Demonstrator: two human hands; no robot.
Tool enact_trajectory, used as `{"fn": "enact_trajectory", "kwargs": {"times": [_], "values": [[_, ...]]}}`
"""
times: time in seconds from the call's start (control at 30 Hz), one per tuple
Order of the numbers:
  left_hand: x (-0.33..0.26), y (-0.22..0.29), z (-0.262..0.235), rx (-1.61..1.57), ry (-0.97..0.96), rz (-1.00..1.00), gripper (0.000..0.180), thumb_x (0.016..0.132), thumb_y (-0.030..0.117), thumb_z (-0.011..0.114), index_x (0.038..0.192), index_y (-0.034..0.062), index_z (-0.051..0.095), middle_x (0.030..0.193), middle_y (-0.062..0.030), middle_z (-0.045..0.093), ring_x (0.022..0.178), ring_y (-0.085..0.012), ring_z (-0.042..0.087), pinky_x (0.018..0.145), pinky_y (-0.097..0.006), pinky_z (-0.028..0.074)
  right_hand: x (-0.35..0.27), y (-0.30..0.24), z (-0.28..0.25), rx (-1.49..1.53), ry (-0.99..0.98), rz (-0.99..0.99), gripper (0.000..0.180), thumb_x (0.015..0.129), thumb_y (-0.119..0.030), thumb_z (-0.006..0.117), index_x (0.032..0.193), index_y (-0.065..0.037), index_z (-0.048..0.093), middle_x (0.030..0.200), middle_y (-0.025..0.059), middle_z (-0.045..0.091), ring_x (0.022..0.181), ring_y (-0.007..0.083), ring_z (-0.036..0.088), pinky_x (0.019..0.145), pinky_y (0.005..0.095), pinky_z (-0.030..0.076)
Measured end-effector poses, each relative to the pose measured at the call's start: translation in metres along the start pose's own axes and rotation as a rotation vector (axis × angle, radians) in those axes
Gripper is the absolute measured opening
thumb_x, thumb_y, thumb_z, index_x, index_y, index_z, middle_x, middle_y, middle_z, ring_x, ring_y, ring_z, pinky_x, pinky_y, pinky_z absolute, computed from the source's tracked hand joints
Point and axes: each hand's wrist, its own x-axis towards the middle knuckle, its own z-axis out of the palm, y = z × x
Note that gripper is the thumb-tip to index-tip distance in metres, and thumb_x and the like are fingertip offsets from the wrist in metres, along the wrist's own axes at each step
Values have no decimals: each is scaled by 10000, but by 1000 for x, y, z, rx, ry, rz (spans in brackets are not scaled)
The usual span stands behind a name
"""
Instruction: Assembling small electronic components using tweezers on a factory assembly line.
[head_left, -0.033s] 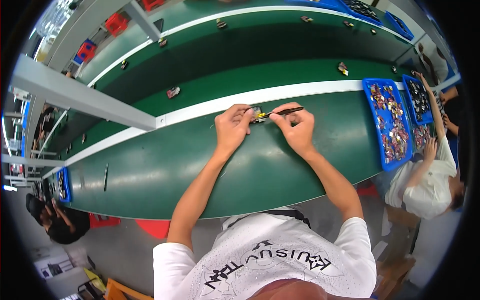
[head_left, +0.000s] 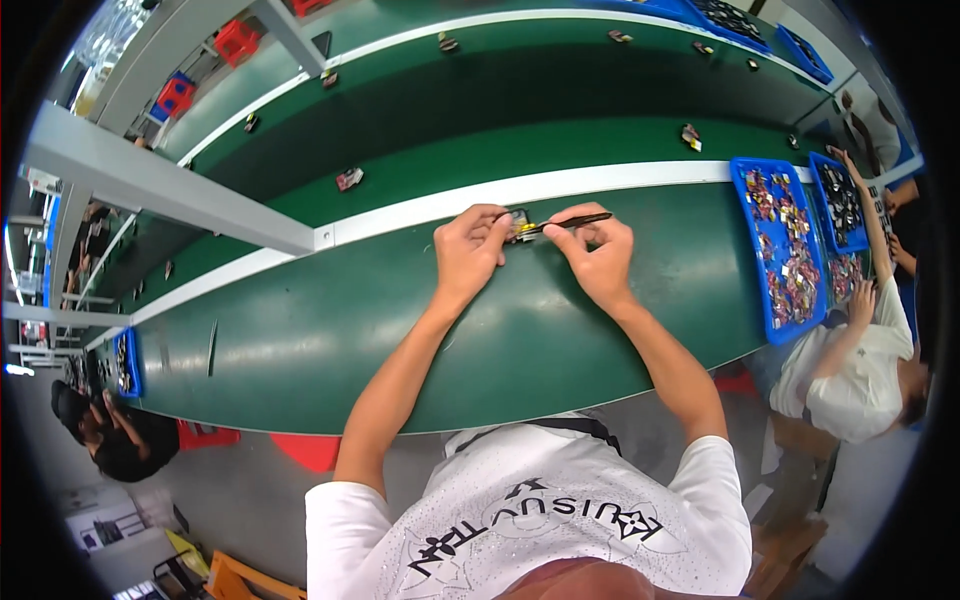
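Note:
Above the far side of the green bench, my left hand [head_left: 468,252] is closed around the edge of a small electronic part [head_left: 522,228] with yellow and dark areas. Its finer details are too small to make out. My right hand [head_left: 600,258] pinches dark, slim tweezers [head_left: 585,220], whose narrow end points left to the part. Whether the tip touches the part cannot be told. Both forearms reach across the green bench top [head_left: 330,330].
A blue tray [head_left: 740,200] of small colourful parts stands right, with another blue tray [head_left: 828,178] of dark parts beyond. A thin tool [head_left: 212,348] lies left. Past the white rail [head_left: 430,207], a green belt carries scattered parts [head_left: 349,179]. Co-workers [head_left: 850,370] sit either side.

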Motion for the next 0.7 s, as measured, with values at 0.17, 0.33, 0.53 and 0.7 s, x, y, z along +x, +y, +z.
{"fn": "enact_trajectory", "kwargs": {"times": [0.17,0.33,0.53,0.7], "values": [[-2,2,-2,27,-3,13,165,965,82,695,1059,-54,694,769,-68,705,528,-77,598,426,-218,408,-2,11,4,-81,-38,-57,127,833,-37,826,911,4,734,568,-52,525,471,2,358,457,215,267],[-3,7,-2,29,-17,-5,163,970,66,682,1066,-65,690,765,-80,703,537,-89,609,441,-226,437,-4,8,3,-178,-65,-81,142,827,-48,833,911,7,733,549,-46,486,468,4,351,454,222,249],[-5,6,-2,-31,-51,0,164,979,32,656,1087,-91,675,765,-104,699,561,-113,633,467,-243,491,-3,10,3,-44,-65,62,138,844,-54,827,921,8,729,558,-76,470,489,-6,340,463,218,219],[-4,4,-1,-66,-75,19,165,983,21,647,1098,-96,670,768,-107,695,576,-119,648,484,-246,518,1,4,1,256,-93,307,120,893,-2,771,976,43,696,807,33,693,700,55,641,586,188,465]]}}
